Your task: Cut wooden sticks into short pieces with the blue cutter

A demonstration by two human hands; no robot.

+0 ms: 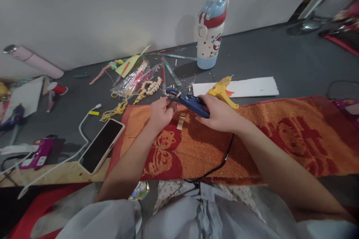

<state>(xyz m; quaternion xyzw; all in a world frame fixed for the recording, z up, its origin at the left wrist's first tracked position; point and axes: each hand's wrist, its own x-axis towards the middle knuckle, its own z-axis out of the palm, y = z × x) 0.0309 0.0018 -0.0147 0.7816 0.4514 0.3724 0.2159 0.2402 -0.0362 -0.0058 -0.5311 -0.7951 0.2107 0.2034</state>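
Observation:
My right hand [220, 114] is wrapped around a dark blue hand tool [193, 104], which points to the left above the towel. The frame does not show clearly what kind of tool it is. At the tool's far end, my left hand [162, 112] is closed in a pinch, its fingertips partly hidden, and what it holds cannot be made out. Below the tool, a short row of small wooden pieces [181, 121] lies on the orange and red towel [202, 149]. A yellow glue gun [221, 89] rests just beyond my right hand, on a white strip of board [255, 87].
Behind the hands stands a child's water bottle [211, 41]. Plastic packets [134, 78], a string of wooden pieces [151, 87] and yellow cord [114, 110] lie back left. A phone [101, 145] and white cable [81, 127] are left. A black cord [224, 160] crosses the towel.

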